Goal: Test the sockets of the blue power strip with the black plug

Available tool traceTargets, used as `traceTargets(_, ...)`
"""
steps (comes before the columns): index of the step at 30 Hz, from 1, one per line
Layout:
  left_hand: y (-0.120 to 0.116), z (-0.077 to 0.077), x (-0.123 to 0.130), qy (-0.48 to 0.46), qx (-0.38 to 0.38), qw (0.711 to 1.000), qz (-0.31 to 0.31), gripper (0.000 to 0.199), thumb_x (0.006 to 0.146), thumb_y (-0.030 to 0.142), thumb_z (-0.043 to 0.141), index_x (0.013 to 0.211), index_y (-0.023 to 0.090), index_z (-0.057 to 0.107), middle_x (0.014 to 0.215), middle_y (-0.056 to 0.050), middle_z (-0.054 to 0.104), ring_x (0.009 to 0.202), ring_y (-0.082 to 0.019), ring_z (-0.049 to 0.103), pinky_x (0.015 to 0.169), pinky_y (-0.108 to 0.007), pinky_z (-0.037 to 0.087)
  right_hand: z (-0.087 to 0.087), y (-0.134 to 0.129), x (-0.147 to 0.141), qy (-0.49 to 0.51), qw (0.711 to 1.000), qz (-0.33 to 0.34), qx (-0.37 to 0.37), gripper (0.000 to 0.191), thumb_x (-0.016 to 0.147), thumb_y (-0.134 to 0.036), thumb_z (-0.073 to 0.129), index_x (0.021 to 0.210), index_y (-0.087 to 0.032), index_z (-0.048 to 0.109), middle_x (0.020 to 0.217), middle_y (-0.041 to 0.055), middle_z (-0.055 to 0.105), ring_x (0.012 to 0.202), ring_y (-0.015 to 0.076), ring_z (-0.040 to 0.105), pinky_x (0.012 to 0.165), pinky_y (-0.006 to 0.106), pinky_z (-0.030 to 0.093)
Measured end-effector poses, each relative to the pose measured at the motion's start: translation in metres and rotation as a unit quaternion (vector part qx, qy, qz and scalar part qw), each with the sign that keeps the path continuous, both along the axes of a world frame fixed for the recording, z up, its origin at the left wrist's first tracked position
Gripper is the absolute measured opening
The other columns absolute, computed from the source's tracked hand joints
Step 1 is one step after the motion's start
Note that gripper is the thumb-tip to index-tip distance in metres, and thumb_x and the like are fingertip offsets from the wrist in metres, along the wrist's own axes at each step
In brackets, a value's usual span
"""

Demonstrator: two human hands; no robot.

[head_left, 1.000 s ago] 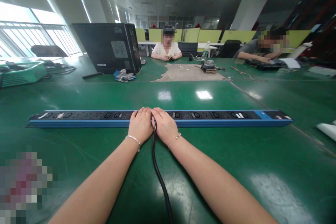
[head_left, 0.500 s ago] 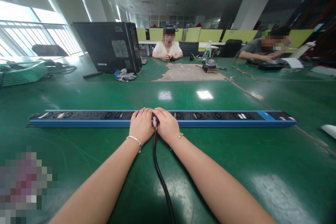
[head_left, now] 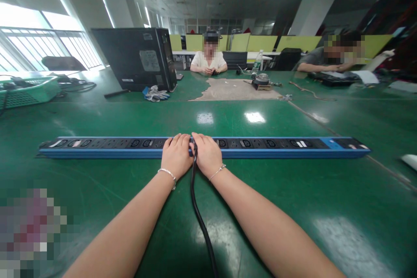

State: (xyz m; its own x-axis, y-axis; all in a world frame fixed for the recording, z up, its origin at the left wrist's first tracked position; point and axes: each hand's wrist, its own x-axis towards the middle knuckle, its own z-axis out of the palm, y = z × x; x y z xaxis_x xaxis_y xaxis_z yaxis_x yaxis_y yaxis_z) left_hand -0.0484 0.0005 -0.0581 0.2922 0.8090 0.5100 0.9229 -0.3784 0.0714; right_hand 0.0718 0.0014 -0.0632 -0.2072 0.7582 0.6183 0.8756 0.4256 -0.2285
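A long blue power strip (head_left: 276, 153) with black sockets lies across the green table. My left hand (head_left: 177, 152) rests on its middle, fingers together over the top face. Right beside it, my right hand (head_left: 208, 152) lies on the strip with its fingers curled over the far edge. Between the two hands a black cable (head_left: 199, 217) comes up to the strip and runs down toward the bottom of the view. Both thumbs are near the cable's upper end, where the plug is mostly hidden by the fingers.
Farther back on the green table (head_left: 137, 115) stand a black computer case (head_left: 130, 58), gloves (head_left: 156, 94), a green basket (head_left: 32, 91), a bottle (head_left: 257, 61) and a metal device (head_left: 261, 80). Two people (head_left: 208, 61) sit across the table, one at the right with a black object.
The fingers of my right hand have shifted slightly by the cable's upper end. My left hand stays in place on the strip.
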Motion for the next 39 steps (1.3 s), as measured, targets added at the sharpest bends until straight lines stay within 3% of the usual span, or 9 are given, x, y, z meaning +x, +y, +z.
traceTargets(4,0.0,0.0,0.0,0.0,0.001,1.0,0.0,0.037,0.084,0.025,0.038,0.116,0.016,0.052,0.12,-0.012,0.06,0.118,-0.026,0.048,0.1,-0.043,0.031,0.004,0.0,-0.001,0.027,1.0,0.001,0.015,0.035,0.092,-0.027,0.038,0.116,-0.01,0.056,0.11,0.0117,0.064,0.1,0.0195,0.057,0.094,0.032,0.042)
traceTargets(8,0.0,0.001,0.0,0.009,-0.01,1.0,-0.006,0.041,0.081,0.029,0.044,0.118,0.013,0.05,0.121,-0.014,0.059,0.119,-0.027,0.048,0.1,-0.043,0.031,0.022,-0.004,-0.005,0.112,0.992,-0.018,0.054,0.037,0.093,-0.03,0.036,0.12,-0.013,0.054,0.116,0.0104,0.061,0.106,0.0179,0.056,0.094,0.03,0.043)
traceTargets(11,0.001,0.0,-0.001,0.01,-0.008,1.0,-0.01,0.045,0.079,0.037,0.049,0.118,0.014,0.049,0.12,-0.015,0.059,0.118,-0.028,0.048,0.1,-0.044,0.031,0.03,-0.006,0.006,0.118,0.992,0.013,0.053,0.035,0.091,-0.031,0.039,0.119,-0.015,0.055,0.114,0.0087,0.063,0.103,0.0174,0.058,0.093,0.03,0.044)
traceTargets(15,0.004,-0.002,-0.003,0.004,-0.01,1.0,-0.019,0.06,0.073,0.055,0.055,0.119,0.016,0.048,0.121,-0.015,0.058,0.118,-0.029,0.047,0.1,-0.045,0.03,0.026,-0.009,0.059,0.165,0.986,-0.008,-0.011,0.035,0.088,-0.035,0.045,0.115,-0.018,0.059,0.106,0.0074,0.067,0.093,0.0189,0.063,0.086,0.032,0.049)
traceTargets(19,0.005,-0.003,-0.003,0.005,-0.016,1.0,-0.019,0.067,0.07,0.062,0.055,0.119,0.017,0.048,0.122,-0.015,0.057,0.118,-0.029,0.046,0.1,-0.046,0.029,0.016,-0.016,0.12,0.246,0.967,-0.043,-0.053,0.036,0.085,-0.04,0.048,0.112,-0.019,0.061,0.098,0.0066,0.07,0.086,0.0192,0.066,0.08,0.032,0.051)
traceTargets(22,0.005,-0.003,-0.003,0.007,-0.012,1.0,-0.018,0.067,0.07,0.062,0.056,0.119,0.017,0.048,0.121,-0.015,0.057,0.117,-0.029,0.047,0.1,-0.045,0.029,0.012,-0.023,0.139,0.255,0.964,-0.047,-0.061,0.037,0.085,-0.041,0.048,0.111,-0.018,0.061,0.1,0.0077,0.069,0.089,0.0198,0.065,0.081,0.033,0.051)
traceTargets(31,0.005,-0.003,-0.004,0.011,-0.007,1.0,-0.02,0.067,0.07,0.062,0.056,0.118,0.016,0.048,0.12,-0.014,0.057,0.116,-0.029,0.047,0.099,-0.045,0.03,0.013,-0.02,0.125,0.171,0.982,-0.042,-0.064,0.036,0.086,-0.037,0.046,0.115,-0.02,0.059,0.098,0.0055,0.07,0.088,0.0183,0.065,0.081,0.031,0.05)
traceTargets(39,0.005,-0.003,-0.003,0.003,-0.013,1.0,-0.021,0.065,0.071,0.061,0.055,0.119,0.018,0.047,0.121,-0.015,0.057,0.116,-0.029,0.047,0.1,-0.046,0.029,0.022,-0.017,0.112,0.0,0.998,-0.055,-0.023,0.034,0.087,-0.03,0.045,0.115,-0.017,0.06,0.107,0.0084,0.067,0.093,0.0212,0.064,0.086,0.034,0.048)
